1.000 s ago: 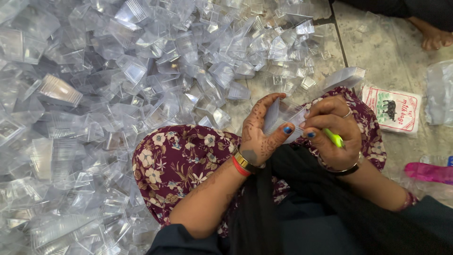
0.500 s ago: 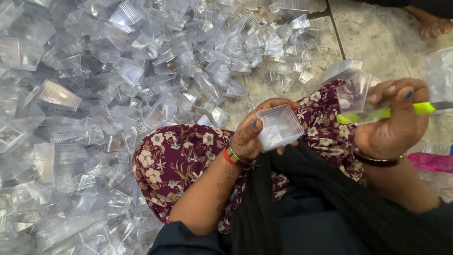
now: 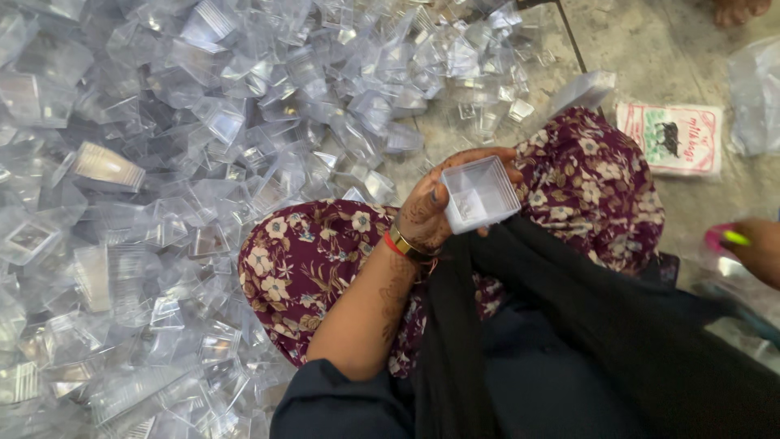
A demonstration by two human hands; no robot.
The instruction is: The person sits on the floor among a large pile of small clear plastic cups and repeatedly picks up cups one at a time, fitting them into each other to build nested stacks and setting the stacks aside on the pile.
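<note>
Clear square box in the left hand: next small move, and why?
Probably bring the right hand with its yellow-green tool back over the clear square box. The left hand holds the box open side up above the floral lap, while the right sits far off at the frame edge, apart from it.

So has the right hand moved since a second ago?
Yes. The right hand with its green stick has swung out to the right, away from the clear box, and now sits below the printed packet.
</note>
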